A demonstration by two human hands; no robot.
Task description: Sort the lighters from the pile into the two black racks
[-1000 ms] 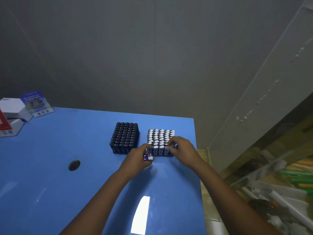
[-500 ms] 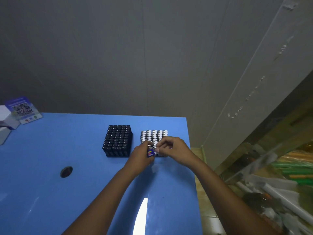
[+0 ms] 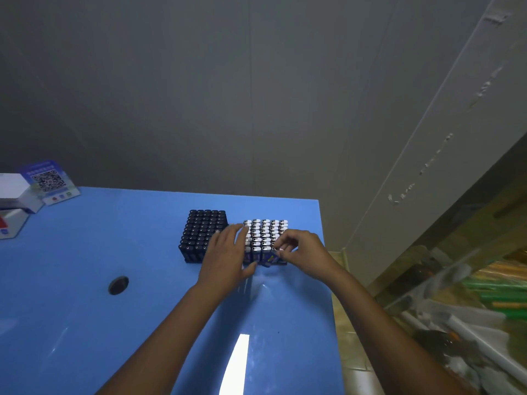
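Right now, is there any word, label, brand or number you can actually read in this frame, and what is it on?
No text is readable.
QR-code card: a QR pattern shows; the print around it is too blurred to read.
White boxes: markings too blurred.
Lighter pinched by the right hand: blue label print too small to read.

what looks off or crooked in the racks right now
One blue lighter at the near right corner of the right rack leans tilted, not seated like its upright neighbours; the right hand pinches its top. The left rack looks even.
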